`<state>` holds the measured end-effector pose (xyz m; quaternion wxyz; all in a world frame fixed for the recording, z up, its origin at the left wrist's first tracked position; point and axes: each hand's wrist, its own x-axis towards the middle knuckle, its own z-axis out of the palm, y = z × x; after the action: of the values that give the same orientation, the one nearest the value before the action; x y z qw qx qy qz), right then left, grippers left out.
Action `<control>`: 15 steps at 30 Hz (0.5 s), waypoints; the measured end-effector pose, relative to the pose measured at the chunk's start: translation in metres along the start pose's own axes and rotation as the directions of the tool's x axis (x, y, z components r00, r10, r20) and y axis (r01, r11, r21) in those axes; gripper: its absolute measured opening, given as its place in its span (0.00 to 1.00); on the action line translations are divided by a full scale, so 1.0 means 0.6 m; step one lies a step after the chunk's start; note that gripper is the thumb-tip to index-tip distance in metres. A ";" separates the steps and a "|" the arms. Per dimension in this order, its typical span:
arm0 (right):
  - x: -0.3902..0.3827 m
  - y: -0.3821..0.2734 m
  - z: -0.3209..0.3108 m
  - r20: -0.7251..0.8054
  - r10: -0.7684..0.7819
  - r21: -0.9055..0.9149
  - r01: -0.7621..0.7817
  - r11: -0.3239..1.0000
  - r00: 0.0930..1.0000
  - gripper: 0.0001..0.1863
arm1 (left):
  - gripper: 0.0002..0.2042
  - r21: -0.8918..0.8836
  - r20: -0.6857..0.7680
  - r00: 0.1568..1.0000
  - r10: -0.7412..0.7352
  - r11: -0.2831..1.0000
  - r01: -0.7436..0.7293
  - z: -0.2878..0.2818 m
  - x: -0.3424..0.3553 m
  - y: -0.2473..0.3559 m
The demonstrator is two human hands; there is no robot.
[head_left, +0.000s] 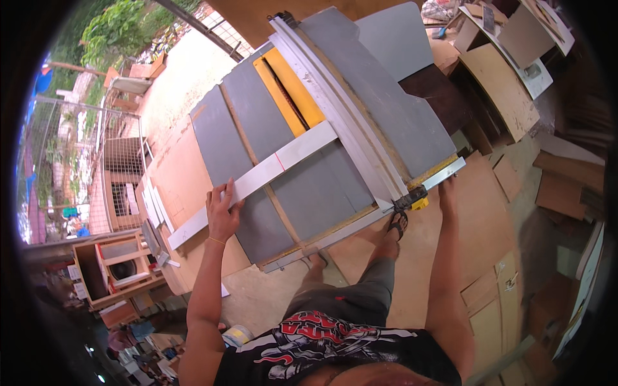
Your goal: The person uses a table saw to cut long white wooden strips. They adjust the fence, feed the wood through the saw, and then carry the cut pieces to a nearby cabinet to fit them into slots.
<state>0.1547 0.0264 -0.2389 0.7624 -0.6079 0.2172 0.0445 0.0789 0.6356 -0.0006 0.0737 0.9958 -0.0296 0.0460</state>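
A long, narrow white board point(293, 153) lies slantwise across the grey top of a table saw point(322, 177). Its far end reaches the metal rip fence point(341, 96), and its near-left end sticks out past the table's left edge. A thin red line crosses the board. My left hand point(222, 211) grips the board by its lower edge, left of the middle. Beyond the board's far end is the yellow insert plate point(293, 93) with a long dark slot. At the right end of the front rail point(444, 170), my right hand point(447, 186) touches its underside, fingers mostly hidden.
A black and yellow fence clamp point(412, 199) sits on the front rail near my foot. Large brown sheets point(438, 244) cover the floor. Wooden cabinet parts point(499, 83) are piled at the far right. A wooden frame box point(122, 260) stands left, near wire mesh fencing point(64, 161).
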 end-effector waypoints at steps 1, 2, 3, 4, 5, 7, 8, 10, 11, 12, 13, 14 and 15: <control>-0.079 -0.050 0.015 0.063 0.047 -0.098 -0.040 0.994 0.997 0.24 | 0.32 0.012 -0.004 1.000 -0.008 1.000 0.008 0.001 -0.003 -0.002; -0.143 -0.106 0.045 0.150 0.075 -0.088 -0.063 0.994 0.986 0.24 | 0.32 0.000 -0.012 1.000 -0.001 1.000 0.001 0.001 0.002 -0.001; -0.195 -0.151 0.065 0.181 0.080 -0.106 -0.061 0.992 0.980 0.25 | 0.32 -0.007 -0.018 1.000 -0.003 1.000 0.003 0.001 0.010 0.003; -0.228 -0.178 0.073 0.207 0.092 -0.127 -0.066 0.990 0.974 0.28 | 0.32 -0.017 -0.017 1.000 -0.004 1.000 0.004 0.001 0.017 0.006; -0.227 -0.180 0.070 0.247 0.078 -0.313 0.004 0.950 0.966 0.29 | 0.32 -0.025 -0.017 1.000 0.002 1.000 -0.003 0.003 0.024 0.007; -0.198 -0.184 0.074 0.334 0.071 -0.626 0.165 0.762 0.940 0.33 | 0.32 -0.039 -0.048 0.999 0.024 0.999 -0.026 0.008 0.023 0.007; -0.212 -0.233 0.151 0.066 0.319 -0.690 -0.188 0.699 0.945 0.30 | 0.32 -0.044 -0.054 0.998 0.020 0.999 -0.023 0.008 0.019 0.006; -0.198 -0.182 0.135 0.196 -0.039 -0.714 0.170 0.679 0.980 0.23 | 0.32 -0.043 -0.067 0.997 0.035 0.998 -0.038 -0.001 0.022 0.010; -0.182 -0.147 0.123 0.270 -0.217 -0.704 0.346 0.621 0.938 0.20 | 0.31 -0.034 -0.074 0.996 0.043 0.998 -0.045 -0.009 0.028 0.014; -0.165 -0.121 0.109 0.328 -0.278 -0.560 0.422 0.713 0.903 0.12 | 0.31 -0.025 -0.073 0.997 0.035 0.999 -0.037 -0.014 0.025 0.019; -0.160 -0.128 0.104 0.300 0.025 -0.537 0.147 0.831 0.954 0.12 | 0.31 -0.029 -0.062 0.998 0.021 0.999 -0.023 -0.026 0.012 0.023; -0.156 -0.151 0.101 0.269 0.327 -0.509 -0.154 0.847 0.906 0.12 | 0.30 -0.035 -0.053 0.998 0.015 0.999 -0.017 -0.037 0.017 0.029; -0.140 -0.169 0.100 0.248 0.591 -0.474 -0.437 0.765 0.767 0.11 | 0.30 -0.039 -0.055 0.998 0.011 0.999 -0.013 -0.040 0.025 0.032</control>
<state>0.1293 0.0734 -0.1044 0.6100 -0.6404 0.2120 0.4158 0.0905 0.6194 0.0270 0.0936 0.9923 -0.0345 0.0729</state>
